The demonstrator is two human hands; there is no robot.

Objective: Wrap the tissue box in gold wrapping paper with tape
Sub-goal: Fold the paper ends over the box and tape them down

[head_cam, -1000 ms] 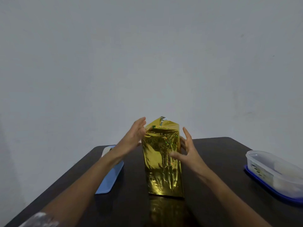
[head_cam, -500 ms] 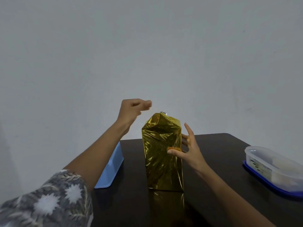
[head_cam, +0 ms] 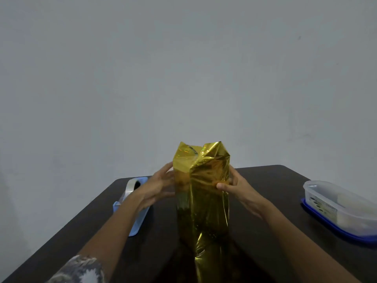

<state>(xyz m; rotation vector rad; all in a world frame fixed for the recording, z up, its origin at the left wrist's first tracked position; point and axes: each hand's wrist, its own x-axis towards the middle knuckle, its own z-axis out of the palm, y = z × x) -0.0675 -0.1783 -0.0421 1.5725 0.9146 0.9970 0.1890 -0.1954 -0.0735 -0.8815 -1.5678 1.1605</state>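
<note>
Wall: plain grey-white wall, filling the upper view behind everything.
Table: dark brown wooden table, carrying all 3 items.
Task item: tall gold foil-wrapped tissue box, standing on end at the table's middle, between my 2 hands.
Long axis: vertical. The top end faces up and the paper there is peaked, creased and unsealed. A loose tail of foil trails from the base toward me.
Container: clear oblong plastic container on a blue lid, well apart from the box on the right. I cannot tell what is inside.
Tape: light blue plastic tape dispenser with a clear tape roll, left of the box and partly under my left forearm.
Left hand: left hand lies against the box's left face with fairly straight fingers, steadying rather than clasping.
Right hand: right hand holds the box's right edge, thumb on the near face and fingers round the far side.
Key relation: the open top end sits just above both hands, and the tape lies on the left, so my left hand is nearer to it.
Next move, my judgement: fold the top flaps down, right hand holding, left hand fetching tape.
</note>
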